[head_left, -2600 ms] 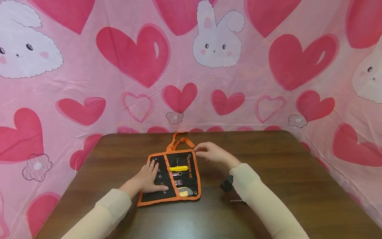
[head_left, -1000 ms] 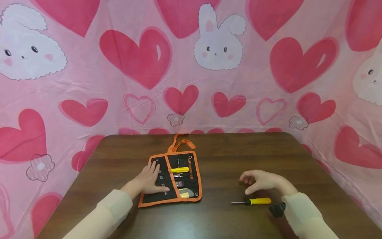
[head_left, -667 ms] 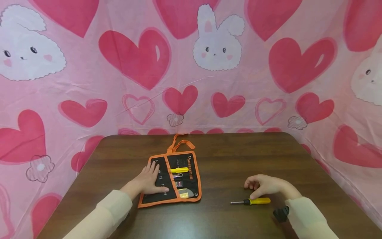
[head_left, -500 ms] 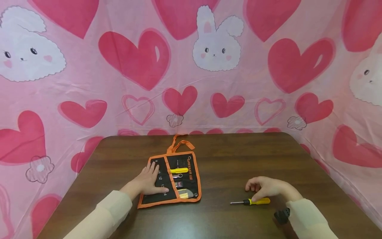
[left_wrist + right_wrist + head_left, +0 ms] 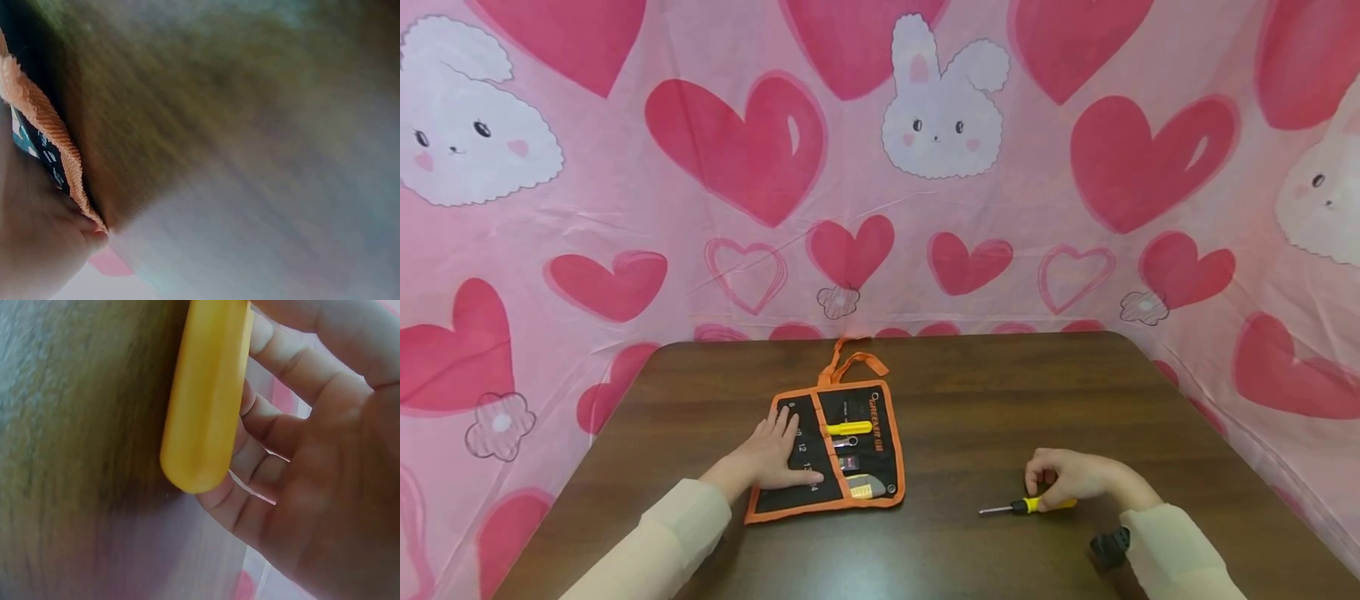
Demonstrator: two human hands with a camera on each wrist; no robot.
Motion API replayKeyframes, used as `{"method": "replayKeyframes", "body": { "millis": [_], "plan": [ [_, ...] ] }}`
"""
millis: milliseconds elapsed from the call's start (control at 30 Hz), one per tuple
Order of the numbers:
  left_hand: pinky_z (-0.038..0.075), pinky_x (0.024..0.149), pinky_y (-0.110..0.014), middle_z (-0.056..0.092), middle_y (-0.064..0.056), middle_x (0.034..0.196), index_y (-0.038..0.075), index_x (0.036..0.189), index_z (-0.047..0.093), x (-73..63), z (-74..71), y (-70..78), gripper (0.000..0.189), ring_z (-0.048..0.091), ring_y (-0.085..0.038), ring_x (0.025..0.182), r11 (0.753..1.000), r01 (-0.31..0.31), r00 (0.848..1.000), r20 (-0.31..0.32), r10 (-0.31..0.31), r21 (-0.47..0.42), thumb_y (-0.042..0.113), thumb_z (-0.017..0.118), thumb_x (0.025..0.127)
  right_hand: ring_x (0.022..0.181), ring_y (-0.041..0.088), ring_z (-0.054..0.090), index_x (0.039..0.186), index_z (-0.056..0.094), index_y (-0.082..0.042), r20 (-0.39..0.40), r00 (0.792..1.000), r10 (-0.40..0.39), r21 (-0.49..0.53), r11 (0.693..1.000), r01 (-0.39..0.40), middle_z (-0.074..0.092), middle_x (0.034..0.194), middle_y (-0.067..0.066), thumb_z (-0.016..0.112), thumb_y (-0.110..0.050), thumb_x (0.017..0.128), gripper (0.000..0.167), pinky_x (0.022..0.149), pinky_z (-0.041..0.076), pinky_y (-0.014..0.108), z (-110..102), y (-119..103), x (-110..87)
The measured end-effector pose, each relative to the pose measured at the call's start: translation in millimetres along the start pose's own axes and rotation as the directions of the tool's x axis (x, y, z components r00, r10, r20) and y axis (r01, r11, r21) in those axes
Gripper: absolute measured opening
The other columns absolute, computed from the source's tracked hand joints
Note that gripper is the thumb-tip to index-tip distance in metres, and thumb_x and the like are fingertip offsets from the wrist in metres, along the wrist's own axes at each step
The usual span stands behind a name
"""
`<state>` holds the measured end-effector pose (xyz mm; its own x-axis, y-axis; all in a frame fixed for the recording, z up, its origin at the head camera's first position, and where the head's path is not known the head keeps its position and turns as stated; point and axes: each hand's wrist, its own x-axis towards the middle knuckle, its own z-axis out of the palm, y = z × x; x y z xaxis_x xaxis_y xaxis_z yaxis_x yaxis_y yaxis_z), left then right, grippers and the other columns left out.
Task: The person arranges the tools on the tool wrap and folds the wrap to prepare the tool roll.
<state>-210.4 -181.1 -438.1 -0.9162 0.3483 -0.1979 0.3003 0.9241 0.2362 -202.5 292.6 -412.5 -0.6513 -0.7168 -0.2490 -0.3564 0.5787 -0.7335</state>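
Note:
My left hand lies flat with spread fingers on a black tool pouch edged in orange. Tucked in the pouch are a yellow-handled tool, a small wrench and a utility knife. To the right, my right hand pinches the yellow handle of a screwdriver whose metal shaft points left, low over the table. In the right wrist view, thumb and fingers curl about that yellow handle. The left wrist view shows the left hand at the pouch's orange edge.
Both items are on a dark wooden table. Orange tie straps trail from the pouch toward the far edge. A pink curtain with hearts and rabbits hangs behind. A black wrist camera sits at the right cuff.
My right hand has left the pouch's far right corner, moved right and down to the screwdriver, and closed its fingers on the handle. The left hand has stayed on the pouch.

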Motion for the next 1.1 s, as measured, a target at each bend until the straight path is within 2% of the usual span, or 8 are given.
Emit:
{"method": "replayKeyframes", "body": {
  "millis": [400,600,900,1100],
  "plan": [
    [0.016,0.105,-0.054,0.017,-0.031,0.145,-0.009,0.140,0.023,-1.9,-0.7,0.9,0.114,0.011,-0.045,0.133,1.000,-0.002,1.000,0.003,0.002,-0.005,0.074,0.057,0.069,0.071,0.008,0.047,0.081,0.065,-0.007,0.024,0.996,-0.081,0.059,0.995,0.080,0.053,0.082,0.002,0.068,-0.007,0.080,0.004,0.057,0.040,0.021,-2,6,1.6],
    [0.016,0.105,-0.054,0.016,-0.031,0.145,-0.009,0.140,0.023,-2.0,0.3,-0.1,0.115,0.011,-0.045,0.133,1.000,-0.002,1.000,0.004,0.002,0.002,0.074,0.056,0.069,0.065,0.004,0.048,0.084,0.066,-0.007,0.026,0.992,-0.121,0.091,0.989,0.118,0.057,0.078,-0.004,0.065,-0.004,0.083,0.003,0.053,0.040,0.021,-4,5,3.3],
    [0.016,0.105,-0.054,0.016,-0.030,0.145,-0.009,0.141,0.023,-1.6,0.8,-0.6,0.115,0.010,-0.044,0.134,1.000,0.000,1.000,0.003,0.000,-0.004,0.074,0.056,0.069,0.061,0.002,0.047,0.083,0.065,-0.010,-0.019,0.990,-0.139,0.030,0.990,0.140,0.059,0.075,-0.007,0.063,-0.008,0.086,0.004,0.052,0.042,0.021,-7,0,13.3],
    [0.015,0.105,-0.054,0.015,-0.030,0.146,-0.008,0.141,0.022,-0.7,0.9,-0.9,0.117,0.009,-0.044,0.134,1.000,0.005,1.000,0.009,-0.005,0.005,0.077,0.054,0.068,0.063,0.005,0.049,0.083,0.065,-0.013,-0.072,0.991,-0.117,-0.042,0.993,0.114,0.059,0.075,-0.007,0.065,-0.010,0.085,0.003,0.052,0.043,0.023,-11,-5,21.7]
  ]
}}
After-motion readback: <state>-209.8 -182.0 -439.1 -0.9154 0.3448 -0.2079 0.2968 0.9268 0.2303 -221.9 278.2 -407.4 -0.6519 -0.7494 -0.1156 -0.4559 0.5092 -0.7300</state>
